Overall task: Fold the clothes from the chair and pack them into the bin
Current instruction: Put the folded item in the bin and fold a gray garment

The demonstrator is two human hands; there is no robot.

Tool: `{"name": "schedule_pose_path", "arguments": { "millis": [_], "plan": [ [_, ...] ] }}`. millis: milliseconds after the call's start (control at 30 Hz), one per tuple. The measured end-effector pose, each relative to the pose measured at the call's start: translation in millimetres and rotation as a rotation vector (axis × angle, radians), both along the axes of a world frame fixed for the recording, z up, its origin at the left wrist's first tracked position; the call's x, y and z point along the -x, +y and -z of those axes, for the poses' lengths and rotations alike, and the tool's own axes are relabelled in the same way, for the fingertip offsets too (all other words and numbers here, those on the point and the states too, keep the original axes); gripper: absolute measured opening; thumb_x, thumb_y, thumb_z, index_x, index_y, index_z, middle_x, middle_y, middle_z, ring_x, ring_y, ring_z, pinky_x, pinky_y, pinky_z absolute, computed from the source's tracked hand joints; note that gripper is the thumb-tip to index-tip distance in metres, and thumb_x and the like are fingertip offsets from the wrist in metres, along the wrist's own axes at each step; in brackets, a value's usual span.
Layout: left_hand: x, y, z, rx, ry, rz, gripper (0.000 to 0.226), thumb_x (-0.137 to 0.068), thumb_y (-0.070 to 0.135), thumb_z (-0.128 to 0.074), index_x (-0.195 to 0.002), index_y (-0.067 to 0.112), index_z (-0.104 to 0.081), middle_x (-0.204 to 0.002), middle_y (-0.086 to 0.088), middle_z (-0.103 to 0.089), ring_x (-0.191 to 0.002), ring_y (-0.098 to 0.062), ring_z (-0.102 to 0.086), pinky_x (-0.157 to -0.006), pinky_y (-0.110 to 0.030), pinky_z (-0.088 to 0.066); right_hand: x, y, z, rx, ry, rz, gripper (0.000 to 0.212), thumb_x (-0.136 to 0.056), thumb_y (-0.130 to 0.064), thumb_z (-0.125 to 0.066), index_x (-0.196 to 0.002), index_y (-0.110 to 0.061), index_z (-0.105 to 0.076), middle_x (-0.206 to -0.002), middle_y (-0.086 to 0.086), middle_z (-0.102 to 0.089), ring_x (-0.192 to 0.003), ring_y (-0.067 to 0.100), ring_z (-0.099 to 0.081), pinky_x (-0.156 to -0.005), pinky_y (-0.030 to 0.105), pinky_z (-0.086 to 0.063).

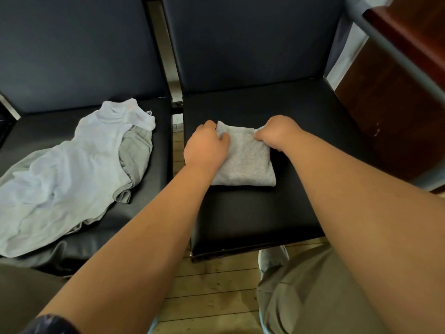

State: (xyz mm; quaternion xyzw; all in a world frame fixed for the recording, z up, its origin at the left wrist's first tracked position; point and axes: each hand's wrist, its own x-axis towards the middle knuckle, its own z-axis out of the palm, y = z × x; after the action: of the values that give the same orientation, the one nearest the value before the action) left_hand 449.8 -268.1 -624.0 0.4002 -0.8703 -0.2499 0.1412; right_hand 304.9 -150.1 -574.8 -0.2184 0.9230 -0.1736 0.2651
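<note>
both hands, left hand (206,147) and right hand (277,133), are clenched on the folded grey garment's (248,162) far corners; its fold is nearest.

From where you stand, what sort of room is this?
Probably a waiting area or office rather than a home: two matching black padded chairs sit side by side on a metal frame, over a wooden plank floor, with a dark wood cabinet to the right.

Dim, soft light; edges bowed (wide-angle)
</note>
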Motion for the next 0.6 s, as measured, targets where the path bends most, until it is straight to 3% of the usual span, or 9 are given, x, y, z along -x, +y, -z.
{"name": "schedule_pose_path", "arguments": {
  "millis": [100, 167, 267, 333, 433, 500, 600],
  "plan": [
    [-3, 0, -2, 0.051, -0.107, -0.007, 0.045, -0.1, 0.049, -0.059, -0.127, 0.013, -0.057, -0.126, -0.007, -0.052, -0.104, -0.025, -0.059, -0.075, -0.04, -0.053, -4, 0, -2, -0.019, -0.039, 0.026, 0.034, -0.098, -0.039, -0.071, -0.113, -0.011, -0.059, -0.102, 0.005, -0.059, -0.087, 0.022, -0.063, -0.088, 0.039, -0.061],
    [-7, -2, -3, -0.019, -0.167, -0.056, 0.058, -0.098, 0.055, -0.062, -0.133, 0.009, -0.054, -0.134, -0.012, -0.05, -0.113, -0.031, -0.059, -0.086, -0.046, -0.057, -9, 1, -6, -0.044, -0.042, -0.006, 0.037, -0.099, -0.042, -0.071, -0.117, -0.012, -0.059, -0.099, 0.006, -0.059, -0.097, 0.025, -0.066, -0.097, 0.043, -0.061],
    [-12, -3, -14, -0.188, -0.155, -0.112, 0.062, -0.096, 0.05, -0.07, -0.131, 0.003, -0.049, -0.118, -0.014, -0.06, -0.102, -0.031, -0.065, -0.072, -0.038, -0.055, -18, 5, -14, -0.036, -0.101, -0.003, 0.041, -0.099, -0.039, -0.075, -0.124, -0.011, -0.06, -0.104, 0.009, -0.067, -0.103, 0.026, -0.071, -0.096, 0.044, -0.062],
    [-17, -4, -25, -0.308, -0.153, -0.117, 0.048, -0.094, 0.041, -0.076, -0.118, 0.004, -0.055, -0.098, -0.007, -0.062, -0.095, -0.027, -0.067, -0.064, -0.034, -0.051, -26, 8, -21, 0.002, -0.196, 0.065, 0.041, -0.097, -0.033, -0.078, -0.127, -0.013, -0.059, -0.111, 0.01, -0.067, -0.105, 0.025, -0.07, -0.095, 0.045, -0.062],
    [-29, -3, -44, -0.596, -0.108, -0.152, 0.038, -0.089, 0.025, -0.083, -0.113, 0.007, -0.062, -0.107, -0.01, -0.068, -0.099, -0.028, -0.069, -0.083, -0.043, -0.062, -38, 13, -38, 0.034, -0.284, 0.131, 0.042, -0.095, -0.026, -0.08, -0.13, -0.015, -0.059, -0.116, 0.01, -0.067, -0.106, 0.025, -0.068, -0.097, 0.044, -0.061],
    [-39, 4, -60, -0.784, -0.029, -0.166, 0.035, -0.086, 0.011, -0.082, -0.117, 0.009, -0.066, -0.117, -0.012, -0.071, -0.104, -0.029, -0.07, -0.087, -0.044, -0.063, -43, 22, -58, 0.043, -0.278, 0.102, 0.041, -0.094, -0.022, -0.08, -0.13, -0.015, -0.061, -0.116, 0.011, -0.068, -0.106, 0.026, -0.068, -0.097, 0.045, -0.06],
    [-53, 16, -89, -0.838, 0.042, -0.101, 0.038, -0.078, 0.006, -0.081, -0.114, 0.011, -0.07, -0.12, -0.013, -0.071, -0.108, -0.03, -0.071, -0.092, -0.046, -0.063, -55, 46, -97, -0.05, -0.181, -0.052, 0.029, -0.096, -0.024, -0.079, -0.119, -0.014, -0.064, -0.111, 0.011, -0.069, -0.104, 0.026, -0.07, -0.097, 0.044, -0.061]
  ]
}}
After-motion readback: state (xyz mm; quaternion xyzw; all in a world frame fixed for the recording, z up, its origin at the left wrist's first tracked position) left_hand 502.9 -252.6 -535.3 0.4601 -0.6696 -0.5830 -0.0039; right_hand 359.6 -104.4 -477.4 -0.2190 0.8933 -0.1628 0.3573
